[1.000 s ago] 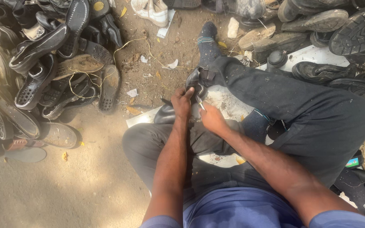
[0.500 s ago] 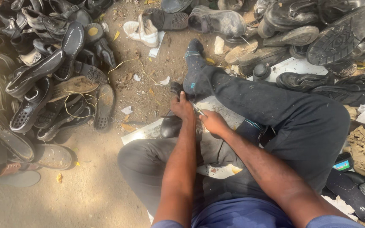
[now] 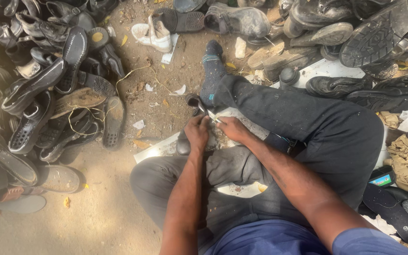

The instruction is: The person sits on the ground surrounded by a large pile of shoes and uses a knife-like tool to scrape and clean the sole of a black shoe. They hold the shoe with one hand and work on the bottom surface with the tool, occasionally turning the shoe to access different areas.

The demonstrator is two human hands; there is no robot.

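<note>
- While the person sat cross-legged on the dirt ground (image 3: 95,222), both hands met over a dark shoe (image 3: 185,141) lying just ahead of the bent knees.
- Left hand (image 3: 197,134) rested on the shoe, fingers curled down over its upper, grasping it.
- Right hand (image 3: 232,128) sat just right of the shoe, fingers clenched around a small pale tool (image 3: 213,116); what kind of tool could not be told.
- Tool tip lay between the two hands, touching or nearly touching the shoe; exact contact unclear.
- Shoe rested on a pale flat board (image 3: 159,150), which ran out from under the legs.
- Socked foot (image 3: 212,71) of the outstretched leg in black trousers (image 3: 317,127) lay just beyond the shoe.
- Heap of worn black shoes and sandals (image 3: 38,94) lay well to the left of the shoe.
- White sneaker (image 3: 154,35) sat farther off, beyond the shoe and slightly left.
- Boots and heavy soles (image 3: 369,38) were piled beyond and to the right of the shoe.
- Crumpled tan rags (image 3: 404,158) lay far right of the shoe.
</note>
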